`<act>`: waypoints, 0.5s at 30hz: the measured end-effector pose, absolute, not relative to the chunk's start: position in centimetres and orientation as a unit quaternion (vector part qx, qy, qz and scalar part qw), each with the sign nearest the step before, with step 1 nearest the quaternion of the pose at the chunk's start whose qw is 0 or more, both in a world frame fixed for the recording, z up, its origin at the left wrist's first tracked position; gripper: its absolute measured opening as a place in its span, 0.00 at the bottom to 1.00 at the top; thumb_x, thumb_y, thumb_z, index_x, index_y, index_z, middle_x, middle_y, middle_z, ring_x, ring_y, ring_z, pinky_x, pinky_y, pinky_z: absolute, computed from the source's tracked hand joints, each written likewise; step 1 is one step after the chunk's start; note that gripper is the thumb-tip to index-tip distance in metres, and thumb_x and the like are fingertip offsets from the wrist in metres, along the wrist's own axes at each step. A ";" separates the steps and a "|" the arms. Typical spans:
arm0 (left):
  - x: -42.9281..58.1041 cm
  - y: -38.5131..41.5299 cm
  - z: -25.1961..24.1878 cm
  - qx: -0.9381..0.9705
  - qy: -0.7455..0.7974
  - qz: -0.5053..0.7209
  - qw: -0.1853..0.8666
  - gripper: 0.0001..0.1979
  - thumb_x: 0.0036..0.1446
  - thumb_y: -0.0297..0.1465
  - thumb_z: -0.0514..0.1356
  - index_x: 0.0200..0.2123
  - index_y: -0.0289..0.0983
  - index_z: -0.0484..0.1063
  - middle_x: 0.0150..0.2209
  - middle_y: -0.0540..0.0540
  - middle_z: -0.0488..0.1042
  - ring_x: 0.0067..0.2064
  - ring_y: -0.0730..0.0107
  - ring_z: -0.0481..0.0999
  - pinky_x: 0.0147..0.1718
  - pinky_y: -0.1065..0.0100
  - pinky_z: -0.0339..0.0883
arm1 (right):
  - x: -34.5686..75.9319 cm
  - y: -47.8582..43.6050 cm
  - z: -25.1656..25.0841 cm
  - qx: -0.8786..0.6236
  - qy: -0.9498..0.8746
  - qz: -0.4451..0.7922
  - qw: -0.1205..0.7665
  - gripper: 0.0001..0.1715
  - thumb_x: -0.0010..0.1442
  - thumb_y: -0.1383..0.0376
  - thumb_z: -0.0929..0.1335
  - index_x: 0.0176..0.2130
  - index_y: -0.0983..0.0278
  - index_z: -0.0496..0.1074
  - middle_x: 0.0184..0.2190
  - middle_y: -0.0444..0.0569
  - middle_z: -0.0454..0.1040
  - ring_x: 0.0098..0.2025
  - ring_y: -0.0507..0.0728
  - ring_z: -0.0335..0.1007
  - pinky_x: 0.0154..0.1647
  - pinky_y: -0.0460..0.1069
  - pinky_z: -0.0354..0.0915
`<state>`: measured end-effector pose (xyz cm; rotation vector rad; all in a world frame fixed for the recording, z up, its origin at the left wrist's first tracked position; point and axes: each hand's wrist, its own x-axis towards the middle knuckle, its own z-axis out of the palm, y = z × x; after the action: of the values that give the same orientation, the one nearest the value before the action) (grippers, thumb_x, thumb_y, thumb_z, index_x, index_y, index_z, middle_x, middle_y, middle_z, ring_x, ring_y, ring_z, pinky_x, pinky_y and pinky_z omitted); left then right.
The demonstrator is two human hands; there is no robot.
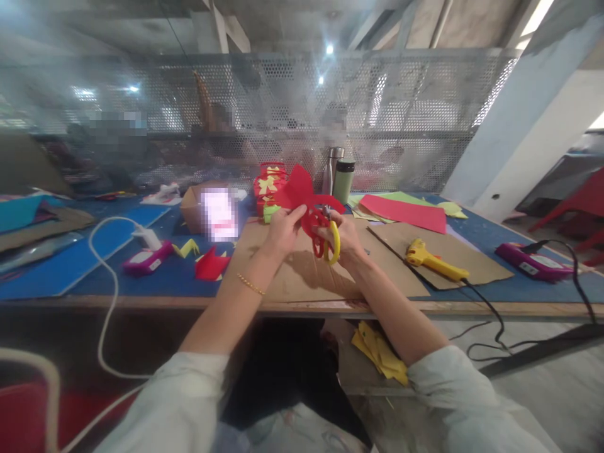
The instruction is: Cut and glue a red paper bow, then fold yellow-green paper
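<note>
Scissors point(326, 242) with yellow and red handles sit in my right hand point(346, 234), fingers through the loops, blades into the red paper point(302, 192). I judge the cutting partway: the sheet already has curved edges, yet it hangs in one piece above the cardboard point(302, 270). My left hand point(283, 229) pinches the paper's lower edge, fingers closed on it. Both forearms reach forward, wrists raised over the table point(70, 264).
</note>
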<state>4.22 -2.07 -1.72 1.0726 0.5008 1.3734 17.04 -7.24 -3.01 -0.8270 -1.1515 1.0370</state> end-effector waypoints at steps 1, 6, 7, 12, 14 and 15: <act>4.1 -2.1 -1.6 0.463 0.222 0.599 0.615 0.11 0.46 0.31 0.75 0.27 0.35 0.77 0.31 0.43 0.83 0.47 0.56 0.83 0.47 0.60 0.76 | 17.1 -7.3 -2.9 -0.372 -0.515 0.447 0.630 0.28 0.35 0.58 0.78 0.37 0.61 0.73 0.25 0.38 0.71 0.24 0.50 0.63 0.26 0.48 0.65; 3.3 -1.4 -1.3 0.437 0.231 0.625 0.604 0.09 0.47 0.29 0.73 0.25 0.36 0.75 0.28 0.46 0.80 0.40 0.62 0.83 0.44 0.63 0.75 | 17.4 -7.7 -2.7 -0.393 -0.533 0.436 0.609 0.26 0.37 0.56 0.77 0.37 0.61 0.71 0.23 0.37 0.69 0.22 0.50 0.62 0.24 0.48 0.63; 3.0 -1.1 -1.2 0.422 0.230 0.640 0.600 0.09 0.46 0.29 0.73 0.24 0.36 0.75 0.27 0.47 0.80 0.37 0.65 0.82 0.43 0.64 0.75 | 17.6 -7.6 -2.8 -0.406 -0.533 0.435 0.602 0.28 0.37 0.55 0.77 0.38 0.61 0.71 0.24 0.37 0.69 0.22 0.50 0.62 0.24 0.48 0.62; 1.7 -0.1 -1.2 0.416 0.287 0.676 0.537 0.10 0.39 0.28 0.73 0.22 0.36 0.74 0.23 0.51 0.77 0.27 0.73 0.74 0.35 0.68 0.72 | 19.8 -6.6 -3.3 -0.556 -0.549 0.305 0.545 0.27 0.40 0.53 0.77 0.39 0.62 0.73 0.25 0.42 0.71 0.27 0.54 0.66 0.28 0.49 0.61; 1.3 -0.2 -1.4 0.464 0.335 0.650 0.499 0.10 0.37 0.27 0.72 0.20 0.36 0.74 0.21 0.52 0.74 0.25 0.72 0.72 0.31 0.69 0.70 | 20.9 -6.1 -3.3 -0.600 -0.551 0.212 0.540 0.24 0.42 0.53 0.77 0.37 0.61 0.73 0.26 0.43 0.71 0.31 0.56 0.67 0.32 0.50 0.60; 1.2 -0.3 -1.5 0.492 0.351 0.631 0.487 0.09 0.38 0.26 0.72 0.20 0.37 0.74 0.20 0.52 0.74 0.25 0.71 0.72 0.30 0.69 0.68 | 21.4 -5.9 -3.2 -0.612 -0.546 0.167 0.547 0.24 0.44 0.52 0.77 0.37 0.61 0.73 0.27 0.44 0.71 0.32 0.56 0.66 0.34 0.50 0.60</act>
<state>1.16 -0.31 -1.51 1.1953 0.8536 1.5337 21.38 -5.93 -3.18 -1.4505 -1.2940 0.3956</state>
